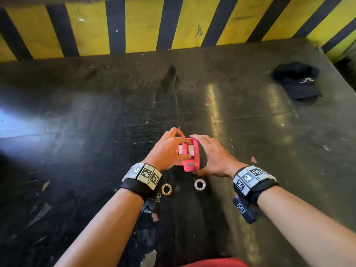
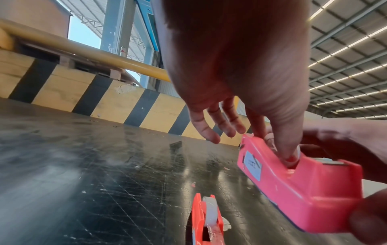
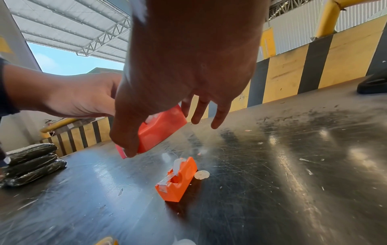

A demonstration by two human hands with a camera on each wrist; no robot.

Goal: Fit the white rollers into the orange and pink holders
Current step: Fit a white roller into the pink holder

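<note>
Stack of black wrapped bundles (image 3: 31,162) toward the left side of the desk (image 1: 77,132), well apart from the work.

Left grip (image 1: 166,151): thumb and forefinger pinched on the white roller (image 1: 191,149) seated in the pink holder (image 1: 191,164); other fingers loose and spread above the desk.

Orange holder (image 3: 178,182): upright on its base at mid-desk, just below and left of the pink one, not held. Long axis from near edge to far edge, low cutter end toward the person. Second white roller (image 2: 210,210) in its slot; small pale disc (image 3: 201,174) just beside its right wall.

Pink holder: raised off the desk between both hands. Long axis also near to far, tilted, cutter end lower and toward the person, rounded end higher and toward the striped barrier (image 1: 144,26).

Right grip (image 1: 213,157): thumb clamped on the near end of the pink holder, palm along its right side, three fingers straight and free.

Two clear rings (image 1: 166,189) (image 1: 200,184) flat on the desk, nearer the person than the holders.

Scratched dark surface running from the holders out to the barrier at the far edge; black cap (image 1: 297,81) near the far right corner.
</note>
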